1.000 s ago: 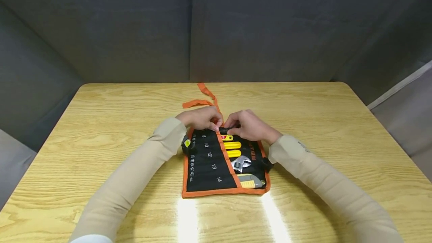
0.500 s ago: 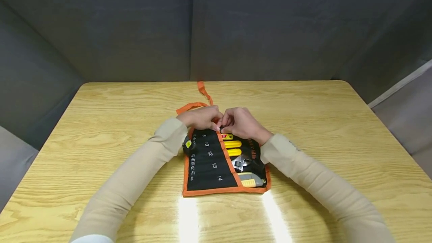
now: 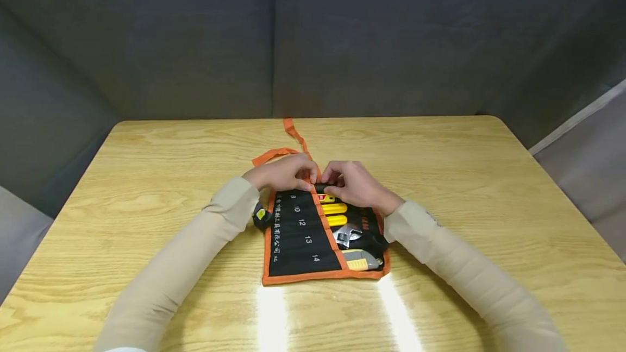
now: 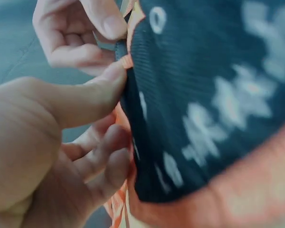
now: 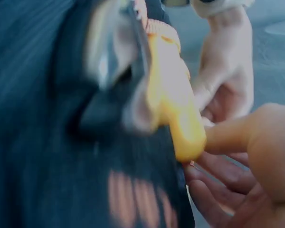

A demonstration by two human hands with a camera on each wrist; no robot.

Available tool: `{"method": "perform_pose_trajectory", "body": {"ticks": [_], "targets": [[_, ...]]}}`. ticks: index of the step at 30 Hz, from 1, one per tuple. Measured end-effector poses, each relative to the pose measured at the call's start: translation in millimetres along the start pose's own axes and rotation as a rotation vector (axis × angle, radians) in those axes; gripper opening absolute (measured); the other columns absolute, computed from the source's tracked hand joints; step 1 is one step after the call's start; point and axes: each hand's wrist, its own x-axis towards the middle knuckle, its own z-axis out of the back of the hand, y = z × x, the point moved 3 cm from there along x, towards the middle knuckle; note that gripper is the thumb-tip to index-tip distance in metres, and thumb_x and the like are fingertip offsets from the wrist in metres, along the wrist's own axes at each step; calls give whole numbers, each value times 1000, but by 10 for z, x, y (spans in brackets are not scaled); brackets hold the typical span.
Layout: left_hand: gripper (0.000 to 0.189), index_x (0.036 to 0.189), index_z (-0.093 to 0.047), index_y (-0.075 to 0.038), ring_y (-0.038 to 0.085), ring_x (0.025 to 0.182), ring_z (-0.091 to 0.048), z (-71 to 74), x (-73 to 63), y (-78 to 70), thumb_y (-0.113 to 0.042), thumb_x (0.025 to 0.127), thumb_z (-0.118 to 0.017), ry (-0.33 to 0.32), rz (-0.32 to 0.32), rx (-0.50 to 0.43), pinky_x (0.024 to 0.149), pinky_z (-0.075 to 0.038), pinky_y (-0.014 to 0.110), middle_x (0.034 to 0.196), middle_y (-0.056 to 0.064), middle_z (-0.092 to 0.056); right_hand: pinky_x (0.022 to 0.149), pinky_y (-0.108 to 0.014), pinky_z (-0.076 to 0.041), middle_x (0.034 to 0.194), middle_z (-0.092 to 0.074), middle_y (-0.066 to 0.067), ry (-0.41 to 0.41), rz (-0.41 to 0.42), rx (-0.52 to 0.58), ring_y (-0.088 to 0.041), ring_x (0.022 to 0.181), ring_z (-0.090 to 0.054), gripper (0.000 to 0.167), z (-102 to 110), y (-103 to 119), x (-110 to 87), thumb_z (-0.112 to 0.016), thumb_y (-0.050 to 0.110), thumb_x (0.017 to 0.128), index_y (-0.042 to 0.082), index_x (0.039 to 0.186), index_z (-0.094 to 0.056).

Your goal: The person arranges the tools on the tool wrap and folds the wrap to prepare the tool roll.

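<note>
A black tool roll [image 3: 288, 246] with orange trim lies spread on the table. My left hand [image 3: 286, 173] pinches the far end of its orange-edged pocket strip; in the left wrist view the thumb [image 4: 97, 92] presses the fabric edge, with fingers behind. Beside it, my right hand [image 3: 357, 183] has thumb and fingers about a short black ribbed handle [image 3: 321, 187] at the strip's far end; the fingers hide much of it. Yellow handles [image 3: 335, 209], an adjustable wrench [image 3: 348, 235] and a grey-and-yellow utility knife [image 3: 362, 261] stick out of the pockets to the right.
Orange tie straps [image 3: 274, 155] trail from the roll's far side toward the back edge of the wooden table [image 3: 146, 178]. Dark cloth panels [image 3: 195, 42] stand behind it. A black wrist camera [image 3: 261, 215] sits by my left cuff.
My right hand moved in against the left hand at the pocket strip, then drew slightly back to the right. The left hand kept its pinch. One tie strap shifted left.
</note>
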Motion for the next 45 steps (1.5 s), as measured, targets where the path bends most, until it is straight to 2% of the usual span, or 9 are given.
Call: {"method": "perform_pose_trajectory", "body": {"ticks": [5, 12, 17, 23, 29, 34, 39, 42, 45], "targets": [[23, 107, -61, -7, 24, 95, -50, -25, -323, 6, -16, 89, -71, -114, 50, 39, 87, -44, 37, 107, 10, -51, 72, -35, -51, 96, -66, -6, 1, 51, -25, -16, 81, -59, 13, 105, -28, -160, -71, 6, 86, 7, 98, -66], [28, 116, -59, -6, 24, 106, -45, -179, -874, -275, -25, 95, -62, -214, 85, 158, 91, -40, 44, 116, 7, -49, 76, -36, -47, 101, -62, -3, 44, 114, -106, -20, 87, -54, 18, 219, 2, -545, -71, 10, 87, 9, 104, -65], [36, 119, -58, -7, 25, 119, -46, -401, -1192, -439, -31, 93, -64, -225, 78, 211, 98, -41, 46, 131, 8, -48, 88, -40, -48, 111, -61, -3, 62, 110, -158, -20, 101, -54, 31, 201, 98, -852, -76, 20, 84, 8, 110, -63], [48, 129, -54, -6, 27, 134, -40, -699, -1523, -581, -37, 94, -62, -184, 106, 185, 107, -37, 48, 147, 11, -38, 94, -45, -47, 128, -54, -5, 121, 77, -218, -20, 115, -49, 67, 108, 231, -1160, -75, 51, 78, 9, 127, -55], [70, 136, -48, -3, 29, 138, -35, -843, -1574, -649, -47, 85, -69, -172, 106, 255, 109, -36, 47, 150, 14, -34, 96, -49, -42, 139, -45, -12, 127, 102, -289, -26, 121, -44, 96, 16, 277, -1327, -71, 67, 69, 9, 140, -46], [73, 136, -49, -5, 27, 136, -36, -875, -1528, -657, -49, 82, -71, -174, 110, 298, 107, -38, 44, 148, 12, -37, 99, -49, -41, 142, -42, -12, 143, 78, -365, -27, 124, -42, 100, -45, 292, -1388, -70, 67, 71, 6, 144, -41], [57, 136, -51, -5, 25, 133, -39, -908, -1478, -661, -35, 90, -64, -195, 104, 373, 106, -39, 40, 146, 12, -40, 98, -47, -46, 137, -49, -17, 111, 93, -464, -30, 122, -48, 78, -92, 350, -1399, -74, 39, 82, -1, 141, -43], [57, 137, -51, -5, 25, 132, -40, -915, -1466, -658, -22, 83, -59, -210, 91, 405, 106, -40, 39, 146, 12, -41, 96, -47, -47, 135, -51, -20, 87, 116, -498, -33, 121, -50, 69, -121, 398, -1386, -70, 21, 78, -4, 138, -45], [58, 135, -54, -6, 23, 127, -44, -905, -1466, -636, -17, 79, -58, -229, 84, 421, 102, -43, 37, 144, 10, -43, 95, -47, -48, 134, -52, -20, 81, 108, -508, -33, 121, -51, 66, -137, 428, -1361, -68, 15, 76, -3, 136, -47]]}}
